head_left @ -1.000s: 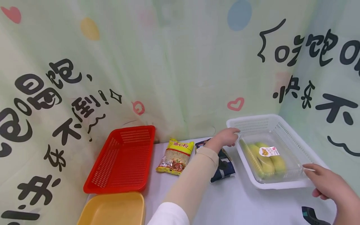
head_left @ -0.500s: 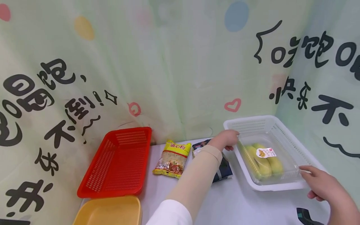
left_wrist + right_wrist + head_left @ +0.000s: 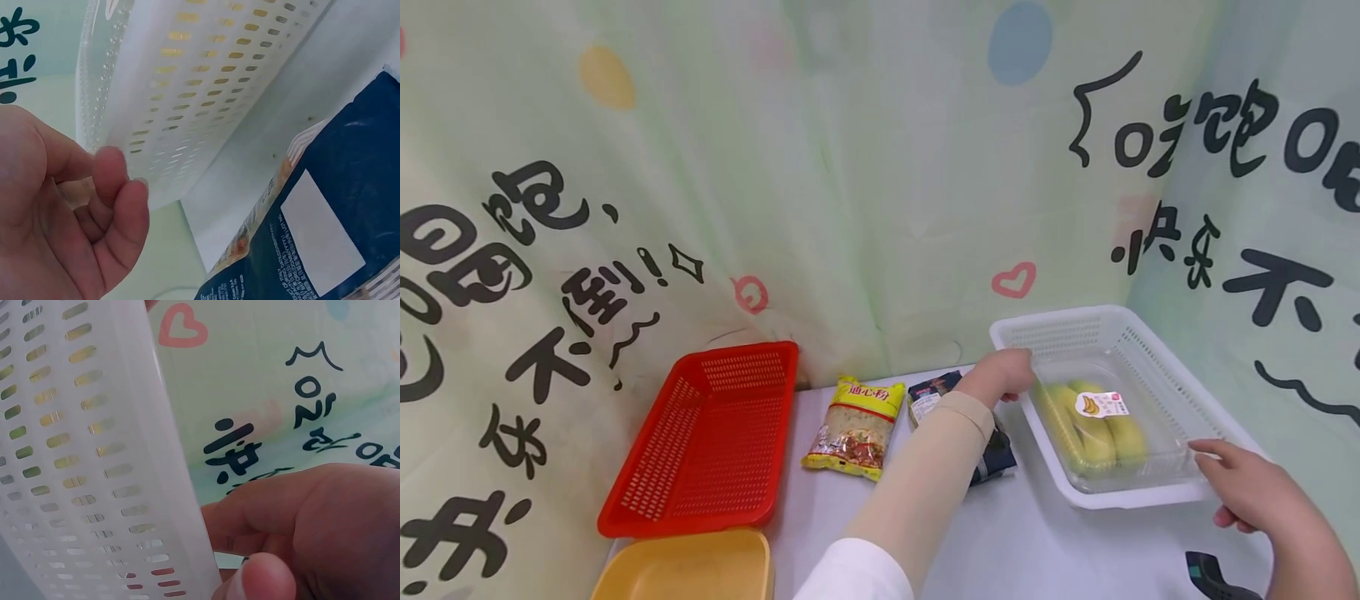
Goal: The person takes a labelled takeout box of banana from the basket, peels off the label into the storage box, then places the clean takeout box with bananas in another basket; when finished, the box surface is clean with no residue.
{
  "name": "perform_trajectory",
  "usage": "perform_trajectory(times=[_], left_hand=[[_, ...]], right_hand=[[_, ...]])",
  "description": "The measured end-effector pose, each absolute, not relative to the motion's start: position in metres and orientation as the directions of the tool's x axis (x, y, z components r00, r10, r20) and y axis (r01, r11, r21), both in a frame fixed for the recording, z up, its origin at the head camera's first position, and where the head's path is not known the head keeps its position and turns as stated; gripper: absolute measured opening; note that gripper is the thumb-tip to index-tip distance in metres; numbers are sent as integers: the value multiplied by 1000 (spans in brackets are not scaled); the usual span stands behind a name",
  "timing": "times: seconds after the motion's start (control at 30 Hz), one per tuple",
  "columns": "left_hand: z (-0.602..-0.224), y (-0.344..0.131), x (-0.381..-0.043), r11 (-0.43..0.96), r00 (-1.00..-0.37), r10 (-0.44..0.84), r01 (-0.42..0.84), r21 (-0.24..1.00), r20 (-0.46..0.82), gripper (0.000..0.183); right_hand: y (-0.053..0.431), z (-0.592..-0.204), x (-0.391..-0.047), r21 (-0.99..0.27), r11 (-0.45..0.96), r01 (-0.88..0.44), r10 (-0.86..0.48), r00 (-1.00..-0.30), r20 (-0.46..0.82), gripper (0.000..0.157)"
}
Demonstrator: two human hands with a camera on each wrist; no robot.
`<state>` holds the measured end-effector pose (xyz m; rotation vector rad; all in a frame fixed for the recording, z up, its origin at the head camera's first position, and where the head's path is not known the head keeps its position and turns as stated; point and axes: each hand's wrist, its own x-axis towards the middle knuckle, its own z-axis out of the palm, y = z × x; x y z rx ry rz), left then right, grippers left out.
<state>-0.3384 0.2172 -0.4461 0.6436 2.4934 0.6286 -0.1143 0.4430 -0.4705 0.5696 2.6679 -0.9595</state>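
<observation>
A clear plastic box (image 3: pixel 1157 417) of yellow-green bananas (image 3: pixel 1096 437), with a white sticker, sits inside the white slotted basket (image 3: pixel 1187 375). My left hand (image 3: pixel 1003 372) is at the box's far left corner; thumb and forefinger pinch around its edge, with the other fingers curled. In the left wrist view, the left fingertips (image 3: pixel 128 200) lie close beside the basket wall, and the box edge stands above the rim. Diagonally opposite, my right hand (image 3: pixel 1255 487) holds the box's near right corner. In the right wrist view, the basket rim partly hides the right fingers (image 3: pixel 256 506).
A navy packet (image 3: pixel 992 458) lies partly under my left arm, beside a yellow macaroni bag (image 3: pixel 856 429). At left stand a red basket (image 3: pixel 715 450) and a yellow tray (image 3: pixel 685 567). A printed curtain (image 3: pixel 850 183) closes off the back and sides. A dark strap (image 3: pixel 1213 575) is under my right wrist.
The head view has swung slightly right. My left hand has moved a little right, its extended forefinger now curled at the box corner. Box and basket keep their places.
</observation>
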Motion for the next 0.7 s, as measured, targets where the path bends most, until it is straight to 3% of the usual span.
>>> perform_trajectory(times=[0.3,0.7], left_hand=[[-445,211,-334,785,-779,502,227,577,-376,54],[-441,207,-328,752,-776,514,203,627,-365,51]], right_hand=[[436,-472,-117,-561,687,461,260,-878,-402,59],[431,-474,-120,-560,674,482,285,-869,-405,55]])
